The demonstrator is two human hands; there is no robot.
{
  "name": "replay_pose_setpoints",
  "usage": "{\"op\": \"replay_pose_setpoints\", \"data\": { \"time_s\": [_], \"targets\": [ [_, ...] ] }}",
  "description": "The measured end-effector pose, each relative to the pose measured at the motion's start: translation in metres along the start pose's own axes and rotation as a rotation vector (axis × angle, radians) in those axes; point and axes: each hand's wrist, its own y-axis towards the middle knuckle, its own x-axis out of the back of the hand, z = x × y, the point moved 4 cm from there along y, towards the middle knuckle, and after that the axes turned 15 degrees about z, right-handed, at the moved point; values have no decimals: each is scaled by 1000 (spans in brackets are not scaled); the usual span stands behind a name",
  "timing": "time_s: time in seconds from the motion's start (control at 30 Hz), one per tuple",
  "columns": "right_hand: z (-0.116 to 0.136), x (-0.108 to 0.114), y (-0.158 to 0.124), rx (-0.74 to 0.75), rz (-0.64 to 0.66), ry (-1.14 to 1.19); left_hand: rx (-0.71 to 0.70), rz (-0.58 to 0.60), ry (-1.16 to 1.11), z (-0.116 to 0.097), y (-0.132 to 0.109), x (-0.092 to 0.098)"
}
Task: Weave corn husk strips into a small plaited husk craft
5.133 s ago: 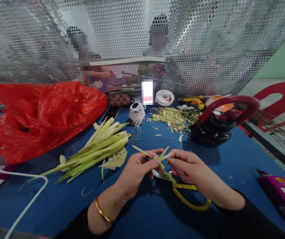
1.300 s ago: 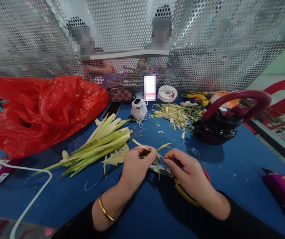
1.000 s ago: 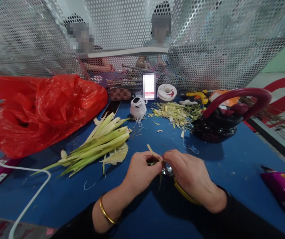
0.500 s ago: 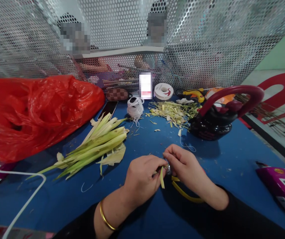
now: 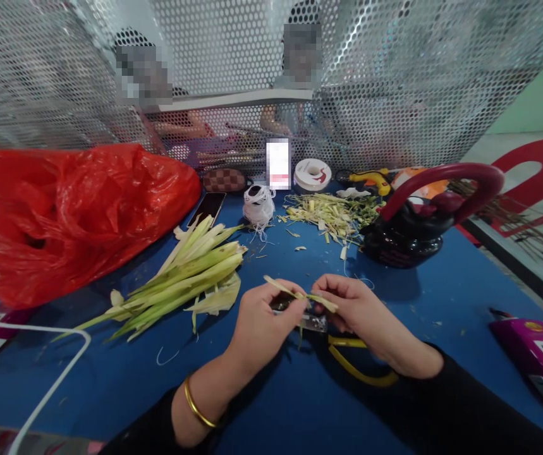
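A thin pale-green strip of corn husk spans the small gap between my hands. My left hand pinches it between thumb and forefinger, and one end sticks up over the fingers. Close by, my right hand is closed on the other part of the strip, its fingers curled. Beneath the hands lies a tool with a yellow loop handle, perhaps scissors; a shiny, clear-looking piece shows beside it, partly hidden. To the left rests a pile of green-yellow corn husks.
A red plastic bag fills the left side. Behind are white string, a ribbon spool, a lit phone and husk scraps. On the right stand a black pot with a red handle and a purple power strip.
My right hand has turned and drawn slightly away from the left. The husk strip, which hung down from my left fingers, now lies across between both hands. The shiny piece shows more.
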Motion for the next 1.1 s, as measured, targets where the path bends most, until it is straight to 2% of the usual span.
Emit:
{"op": "replay_pose_setpoints", "data": {
  "time_s": [0.1, 0.17, 0.27, 0.37, 0.47, 0.63, 0.7, 0.77, 0.87, 1.0, 1.1],
  "targets": [
    [1, -2, 0, 84, 2, -109, 178, -67, -361, 11, 4, 2],
    [4, -6, -4, 199, -15, -315, 227, -119, -489, 16, 4, 2],
    [15, -13, -16, 476, -105, -802, 256, -141, -516, 18, 4, 2],
    [20, -19, -28, 681, -199, -1169, 274, -89, -468, 16, 4, -1],
    [20, -18, -31, 731, -220, -1301, 270, -17, -405, 15, 4, -4],
    [16, -15, -26, 618, -229, -1391, 218, 78, -264, 16, 3, -10],
    [16, -14, -26, 565, -259, -1359, 188, 120, -202, 15, 2, -12],
    [16, -11, -23, 489, -263, -1226, 151, 159, -140, 13, 0, -14],
    [12, -5, -16, 335, -206, -875, 70, 165, -19, 8, -2, -15],
    [-2, -1, -3, 135, -70, -354, -67, 118, 172, 1, -5, -13],
    [-10, -3, 2, 17, 15, -104, -193, 129, 285, -6, -8, -12]
  ]
}}
